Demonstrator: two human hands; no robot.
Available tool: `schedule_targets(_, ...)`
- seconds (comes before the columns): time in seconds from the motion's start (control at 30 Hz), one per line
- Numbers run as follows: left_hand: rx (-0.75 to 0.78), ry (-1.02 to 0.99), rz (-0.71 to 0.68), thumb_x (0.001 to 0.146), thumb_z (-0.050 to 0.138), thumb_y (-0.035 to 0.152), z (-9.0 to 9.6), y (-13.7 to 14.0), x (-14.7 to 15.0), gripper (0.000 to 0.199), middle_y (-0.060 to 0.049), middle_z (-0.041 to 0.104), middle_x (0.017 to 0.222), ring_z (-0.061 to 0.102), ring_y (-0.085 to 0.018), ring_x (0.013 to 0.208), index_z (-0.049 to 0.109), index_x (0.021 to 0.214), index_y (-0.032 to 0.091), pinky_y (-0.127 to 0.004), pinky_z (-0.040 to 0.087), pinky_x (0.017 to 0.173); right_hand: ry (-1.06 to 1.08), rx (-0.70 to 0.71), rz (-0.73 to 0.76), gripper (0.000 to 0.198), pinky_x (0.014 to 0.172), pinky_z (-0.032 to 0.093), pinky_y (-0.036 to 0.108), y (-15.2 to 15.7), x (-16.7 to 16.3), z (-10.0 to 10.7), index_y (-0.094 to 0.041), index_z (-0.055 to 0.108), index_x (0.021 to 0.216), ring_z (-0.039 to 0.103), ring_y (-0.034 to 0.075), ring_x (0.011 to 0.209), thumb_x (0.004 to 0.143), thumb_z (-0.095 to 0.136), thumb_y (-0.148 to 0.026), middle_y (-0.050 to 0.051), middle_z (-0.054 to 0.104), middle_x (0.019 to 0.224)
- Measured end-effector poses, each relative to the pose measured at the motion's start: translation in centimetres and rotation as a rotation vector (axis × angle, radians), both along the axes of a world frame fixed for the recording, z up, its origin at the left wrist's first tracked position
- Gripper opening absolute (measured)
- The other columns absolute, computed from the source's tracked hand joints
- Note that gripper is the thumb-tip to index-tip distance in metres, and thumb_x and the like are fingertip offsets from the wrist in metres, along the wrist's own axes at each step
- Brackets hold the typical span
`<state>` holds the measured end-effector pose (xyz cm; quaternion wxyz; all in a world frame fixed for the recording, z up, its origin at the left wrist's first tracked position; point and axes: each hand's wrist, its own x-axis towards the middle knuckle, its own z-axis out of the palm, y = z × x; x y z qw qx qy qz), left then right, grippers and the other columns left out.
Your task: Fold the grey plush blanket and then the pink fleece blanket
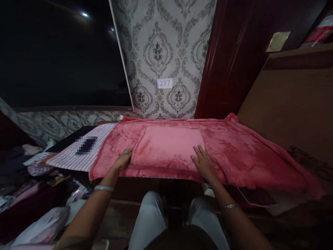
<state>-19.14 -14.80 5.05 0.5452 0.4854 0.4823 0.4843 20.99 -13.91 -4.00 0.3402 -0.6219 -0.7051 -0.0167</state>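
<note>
A pink plush blanket (252,152) lies spread over a long surface, with a smaller folded pink section (169,142) on its middle. At the left edge of that folded section is my left hand (124,159), its fingers bent together on the fabric edge; the fingertips are partly hidden. My right hand (204,163) rests on the section's front right corner, fingers spread flat on the plush. Part of the blanket hangs over the front edge on the right.
Left of the blanket lies a striped cloth (75,159) with a dark blurred-out object (87,145) on it. A large television screen (62,52) stands behind. A big cardboard box (293,100) is at the right. Clothes and bags (44,222) lie heaped at lower left.
</note>
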Motion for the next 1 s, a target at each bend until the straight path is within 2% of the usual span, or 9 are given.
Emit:
schedule_targets(0.17, 0.013, -0.009, 0.048, 0.055, 0.083, 0.031, 0.2, -0.2, 0.3, 0.043, -0.012, 0.079, 0.090, 0.072, -0.034, 0.101, 0.077, 0.094, 0.014, -0.042, 0.057, 0.090, 0.114, -0.016, 0.038, 0.056, 0.118, 0.032, 0.052, 0.5, 0.5, -0.1, -0.019, 0.052, 0.146, 0.040, 0.029, 0.144, 0.097, 0.040, -0.046, 0.012, 0.043, 0.157)
schedule_targets(0.27, -0.004, -0.019, 0.056, 0.054, 0.084, 0.035, 0.4, -0.3, 0.5, 0.047, -0.012, 0.079, 0.088, 0.072, -0.034, 0.099, 0.077, 0.095, 0.013, -0.043, 0.058, 0.089, 0.318, 0.004, -0.006, 0.063, 0.117, 0.036, 0.047, 0.2, 1.3, -0.2, -0.013, 0.050, 0.146, 0.042, 0.028, 0.143, 0.094, 0.042, -0.048, 0.016, 0.046, 0.154)
schedule_targets(0.37, 0.005, -0.014, 0.095, 0.051, 0.087, 0.039, 0.4, -0.3, 0.6, 0.047, -0.012, 0.079, 0.086, 0.073, -0.034, 0.095, 0.077, 0.089, 0.015, -0.042, 0.059, 0.085, 0.587, 0.070, -0.072, 0.067, 0.111, 0.043, 0.047, -1.5, 2.3, -0.5, -0.008, 0.054, 0.141, 0.054, 0.029, 0.130, 0.092, 0.041, -0.051, 0.019, 0.058, 0.141)
schedule_targets(0.47, 0.008, -0.002, 0.132, 0.047, 0.088, 0.040, 0.3, -0.1, 0.5, 0.045, -0.011, 0.078, 0.084, 0.073, -0.034, 0.091, 0.076, 0.083, 0.016, -0.041, 0.060, 0.080, 0.724, 0.084, -0.088, 0.063, 0.103, 0.048, 0.048, -3.6, 3.1, -0.7, -0.010, 0.068, 0.122, 0.063, 0.031, 0.112, 0.088, 0.043, -0.057, 0.019, 0.070, 0.121)
schedule_targets(0.67, 0.031, 0.027, 0.169, 0.050, 0.087, 0.042, 0.7, 0.3, 0.6, 0.045, -0.008, 0.077, 0.079, 0.073, -0.030, 0.086, 0.074, 0.084, 0.015, -0.036, 0.060, 0.075, 0.807, 0.051, -0.155, 0.057, 0.090, 0.051, 0.045, -6.0, 3.6, -0.5, -0.016, 0.074, 0.091, 0.064, 0.029, 0.090, 0.083, 0.049, -0.066, 0.014, 0.074, 0.095)
schedule_targets(0.87, 0.126, 0.023, 0.209, 0.050, 0.086, 0.044, 2.3, 0.5, 1.3, 0.044, -0.007, 0.076, 0.076, 0.072, -0.029, 0.083, 0.074, 0.082, 0.016, -0.034, 0.059, 0.070, 0.785, 0.092, -0.118, 0.048, 0.077, 0.048, 0.038, -6.0, 3.1, 0.7, -0.019, 0.068, 0.076, 0.060, 0.024, 0.077, 0.077, 0.056, -0.066, 0.008, 0.070, 0.077)
schedule_targets(1.0, 0.189, 0.060, 0.271, 0.049, 0.086, 0.042, 2.7, 0.4, 1.4, 0.041, -0.007, 0.076, 0.077, 0.072, -0.028, 0.083, 0.073, 0.078, 0.015, -0.034, 0.059, 0.071, 0.848, 0.116, -0.132, 0.041, 0.072, 0.046, 0.036, -6.1, 3.5, 1.5, -0.020, 0.066, 0.074, 0.058, 0.023, 0.072, 0.078, 0.054, -0.059, 0.006, 0.066, 0.072)
